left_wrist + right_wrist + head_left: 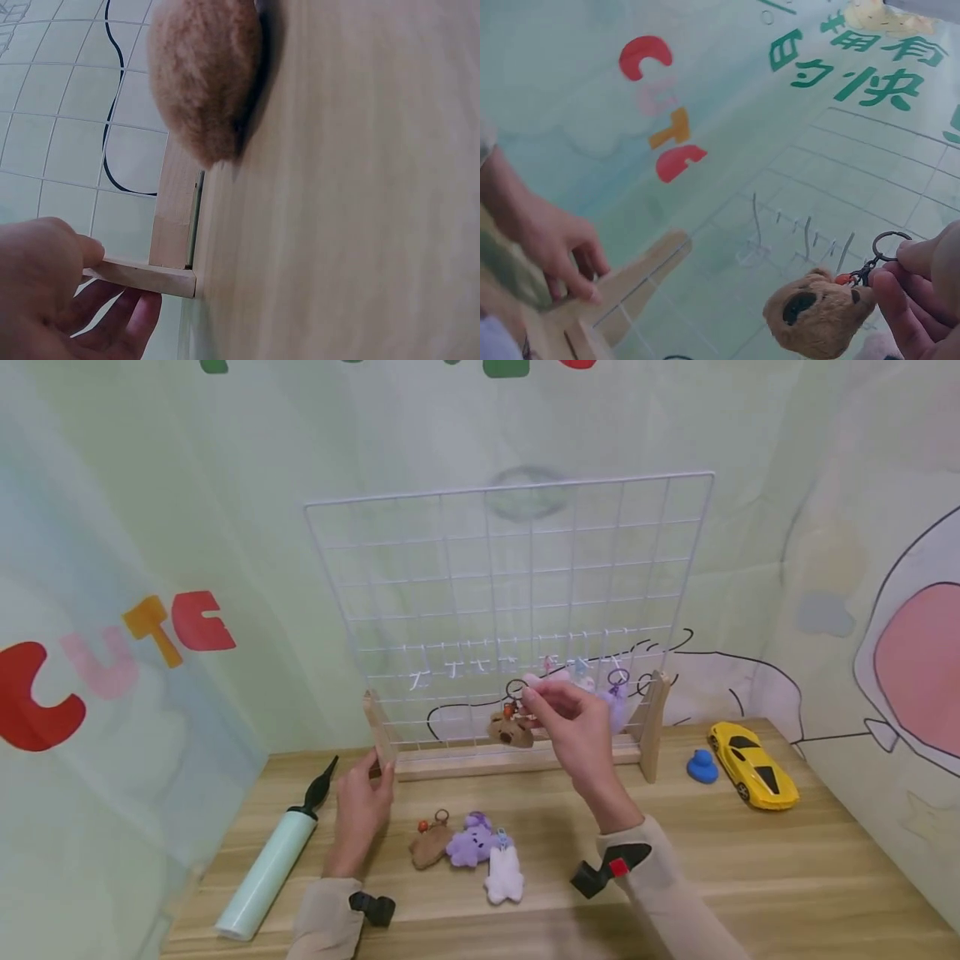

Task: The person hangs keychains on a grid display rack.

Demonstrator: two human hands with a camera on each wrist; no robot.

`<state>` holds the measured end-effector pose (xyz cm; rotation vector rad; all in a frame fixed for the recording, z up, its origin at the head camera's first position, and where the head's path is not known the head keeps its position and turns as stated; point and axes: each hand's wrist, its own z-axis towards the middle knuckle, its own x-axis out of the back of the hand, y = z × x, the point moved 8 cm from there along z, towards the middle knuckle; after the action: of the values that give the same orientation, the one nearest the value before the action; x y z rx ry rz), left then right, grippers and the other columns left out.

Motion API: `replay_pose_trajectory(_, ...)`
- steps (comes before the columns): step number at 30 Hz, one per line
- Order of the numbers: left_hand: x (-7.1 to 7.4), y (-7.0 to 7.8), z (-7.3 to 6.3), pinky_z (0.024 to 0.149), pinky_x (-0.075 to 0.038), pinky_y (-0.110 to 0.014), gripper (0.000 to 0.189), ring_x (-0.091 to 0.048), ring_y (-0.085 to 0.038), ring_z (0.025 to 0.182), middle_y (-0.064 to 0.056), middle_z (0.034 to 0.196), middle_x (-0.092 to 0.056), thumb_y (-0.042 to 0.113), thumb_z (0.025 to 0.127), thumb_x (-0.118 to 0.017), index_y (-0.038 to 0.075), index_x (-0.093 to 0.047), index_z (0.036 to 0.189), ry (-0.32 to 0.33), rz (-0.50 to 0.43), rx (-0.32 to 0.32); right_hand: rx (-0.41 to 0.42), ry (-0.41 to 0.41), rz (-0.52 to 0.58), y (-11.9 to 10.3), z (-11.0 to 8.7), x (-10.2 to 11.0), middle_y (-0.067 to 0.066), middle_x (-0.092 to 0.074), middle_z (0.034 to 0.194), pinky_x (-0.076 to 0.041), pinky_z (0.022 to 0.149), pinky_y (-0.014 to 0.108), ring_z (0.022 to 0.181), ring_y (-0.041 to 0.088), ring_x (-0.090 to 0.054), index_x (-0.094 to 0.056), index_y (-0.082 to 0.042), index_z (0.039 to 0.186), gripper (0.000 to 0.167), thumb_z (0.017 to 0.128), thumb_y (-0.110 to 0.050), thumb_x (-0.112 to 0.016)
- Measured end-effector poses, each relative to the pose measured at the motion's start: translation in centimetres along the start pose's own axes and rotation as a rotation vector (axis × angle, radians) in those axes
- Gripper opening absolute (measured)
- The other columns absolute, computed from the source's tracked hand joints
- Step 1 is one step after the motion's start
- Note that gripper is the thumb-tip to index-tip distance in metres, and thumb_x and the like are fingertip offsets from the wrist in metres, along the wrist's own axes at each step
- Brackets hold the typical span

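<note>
My right hand (pixel 576 731) pinches the metal ring of a brown plush keychain (pixel 512 731), which hangs in front of a white wire grid rack (pixel 510 488). In the right wrist view the plush head (pixel 817 315) shows a dark eye patch, with a small orange bead by its chain. At the rack's left end my left hand (pixel 363 800) grips the wooden upright (pixel 381 731), thumb on one side and fingers on the other. A purple plush keychain (pixel 616 706) hangs at the rack's right, beside paler ones partly hidden by my right hand.
On the table lie a brown plush keychain (pixel 430 847), a purple one (pixel 470 847) and a white one (pixel 505 875). A pale green hand pump (pixel 268 872) lies at the left. A blue rubber duck (pixel 702 767) and a yellow toy car (pixel 752 767) are at the right.
</note>
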<state>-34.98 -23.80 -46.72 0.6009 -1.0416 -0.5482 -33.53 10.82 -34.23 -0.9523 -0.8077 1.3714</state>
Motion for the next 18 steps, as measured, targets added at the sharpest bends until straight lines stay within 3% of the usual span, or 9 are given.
replay_pose_trajectory(8,-0.2,-0.1,0.0,0.095,-0.063,-0.059,0.031,-0.076,-0.042,0.116,-0.027,0.128,-0.076,0.014,0.109,-0.065,-0.001,-0.068,0.135,0.001,0.005,0.013,-0.036,0.057,0.183,-0.4,0.6,-1.1,0.006,-0.083,0.099,-0.067,0.084,0.033,0.087,0.016,-0.080,-0.077,-0.001,0.112,0.023,0.099,-0.020,-0.081)
replay_pose_trajectory(14,-0.1,-0.1,-0.1,0.095,-0.063,-0.058,0.030,-0.076,-0.042,0.117,-0.027,0.129,-0.076,0.014,0.109,-0.064,-0.002,-0.068,0.135,-0.001,0.009,0.020,-0.075,0.112,0.318,0.6,1.2,-1.8,0.005,-0.083,0.095,-0.067,0.086,0.034,0.084,0.015,-0.081,-0.076,0.004,0.114,0.025,0.100,-0.016,-0.080)
replay_pose_trajectory(18,-0.1,-0.1,-0.1,0.095,-0.063,-0.058,0.031,-0.075,-0.042,0.118,-0.027,0.130,-0.075,0.014,0.110,-0.063,-0.001,-0.068,0.135,-0.007,0.015,0.026,-0.101,0.132,0.348,1.3,1.3,-2.1,0.004,-0.083,0.094,-0.067,0.084,0.032,0.083,0.014,-0.081,-0.076,0.005,0.115,0.025,0.100,-0.015,-0.080)
